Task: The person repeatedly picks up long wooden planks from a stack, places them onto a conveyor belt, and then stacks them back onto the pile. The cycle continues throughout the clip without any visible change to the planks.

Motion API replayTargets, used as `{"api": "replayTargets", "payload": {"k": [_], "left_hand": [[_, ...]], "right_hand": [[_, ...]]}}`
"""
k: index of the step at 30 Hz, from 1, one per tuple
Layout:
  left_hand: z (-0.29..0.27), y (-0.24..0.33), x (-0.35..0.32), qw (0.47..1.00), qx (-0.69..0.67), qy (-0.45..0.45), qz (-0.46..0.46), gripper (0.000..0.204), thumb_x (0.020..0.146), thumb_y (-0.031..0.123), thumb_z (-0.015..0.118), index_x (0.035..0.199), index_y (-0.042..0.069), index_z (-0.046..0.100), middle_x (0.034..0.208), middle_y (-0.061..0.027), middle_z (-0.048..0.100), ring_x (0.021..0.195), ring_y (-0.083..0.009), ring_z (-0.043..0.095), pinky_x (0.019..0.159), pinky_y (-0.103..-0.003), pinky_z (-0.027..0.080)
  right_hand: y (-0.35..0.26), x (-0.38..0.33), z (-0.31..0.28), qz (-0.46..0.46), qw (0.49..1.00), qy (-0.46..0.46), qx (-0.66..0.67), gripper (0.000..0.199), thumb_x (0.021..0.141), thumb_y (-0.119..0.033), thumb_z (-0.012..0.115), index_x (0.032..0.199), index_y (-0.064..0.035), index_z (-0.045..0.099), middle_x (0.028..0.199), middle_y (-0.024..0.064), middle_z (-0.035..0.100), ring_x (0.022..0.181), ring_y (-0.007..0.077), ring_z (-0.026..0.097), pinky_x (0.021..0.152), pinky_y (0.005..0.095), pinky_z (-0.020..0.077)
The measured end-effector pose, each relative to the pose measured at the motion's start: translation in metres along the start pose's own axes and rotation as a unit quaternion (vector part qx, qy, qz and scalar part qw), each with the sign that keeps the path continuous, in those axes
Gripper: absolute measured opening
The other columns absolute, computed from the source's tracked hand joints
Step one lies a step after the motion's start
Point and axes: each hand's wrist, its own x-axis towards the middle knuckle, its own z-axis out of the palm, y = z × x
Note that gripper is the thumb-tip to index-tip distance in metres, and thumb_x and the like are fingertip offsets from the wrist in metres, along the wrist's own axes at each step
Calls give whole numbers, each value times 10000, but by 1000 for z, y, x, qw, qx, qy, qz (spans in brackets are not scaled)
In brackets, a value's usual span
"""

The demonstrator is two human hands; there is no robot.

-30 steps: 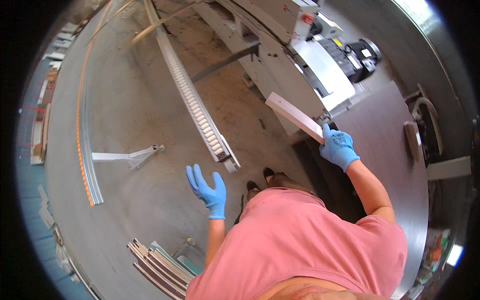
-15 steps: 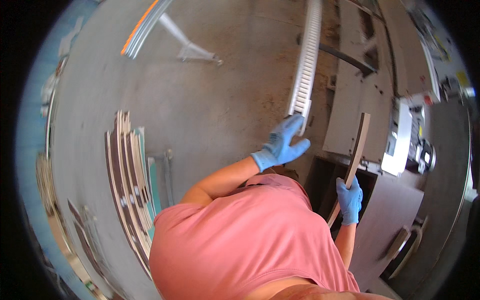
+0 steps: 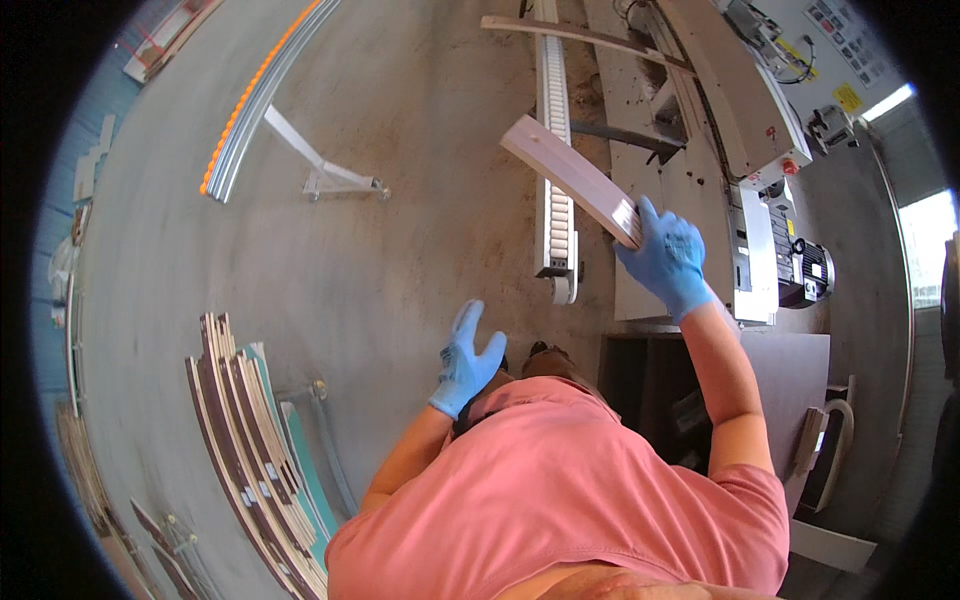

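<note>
Hiding plank [image 3: 570, 178] end: right hand [image 3: 668, 258]

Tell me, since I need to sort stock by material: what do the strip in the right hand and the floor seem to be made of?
The strip held by the right hand looks like pale laminated wood or plywood: layered lines show at its end. The floor looks like bare concrete, grey, matte and mottled.

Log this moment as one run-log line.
right hand: grips end of pale wooden board, raised | left hand: open, empty | below: roller conveyor, concrete floor
</note>
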Motion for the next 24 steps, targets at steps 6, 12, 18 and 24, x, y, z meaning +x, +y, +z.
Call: {"api": "replayTargets", "payload": {"k": [6, 12, 18, 24], "left_hand": [[-16, 69, 59, 951, 209, 83, 213, 834, 872, 292, 789, 1579, 36, 430, 1658, -229, 338, 1537, -434, 307, 1235, -603, 254], [-6, 140, 152, 858, 383, -35, 341, 1015, 783, 401, 851, 1609, 50, 376, 1646, -204, 381, 1541, -371, 337, 1276, -578, 209], [-1, 118, 188, 897, 330, -205, 209, 914, 782, 434, 852, 1506, 9, 491, 1169, -187, 687, 1092, -374, 648, 981, -511, 477], [-27, 53, 160, 936, 303, -9, 180, 771, 803, 372, 858, 1427, 19, 577, 1047, -210, 706, 949, -399, 675, 844, -504, 525]], "right_hand": [[-28, 52, -16, -29, 997, -73, -5, 574, 846, -480, 753, 1254, -108, 597, 977, 170, 739, 832, 328, 746, 753, 465, 585], [-64, 47, 0, -234, 967, -81, -54, 517, 835, -463, 759, 1145, -63, 649, 882, 79, 722, 786, 271, 712, 674, 432, 464], [-36, 68, -5, -264, 940, -168, 134, 608, 816, -475, 797, 1194, -29, 630, 1035, 186, 728, 976, 356, 722, 844, 489, 531], [81, 133, 5, -179, 927, 82, 320, 637, 887, -383, 790, 1394, -41, 610, 1326, 221, 678, 1235, 395, 648, 1079, 475, 509]]}}
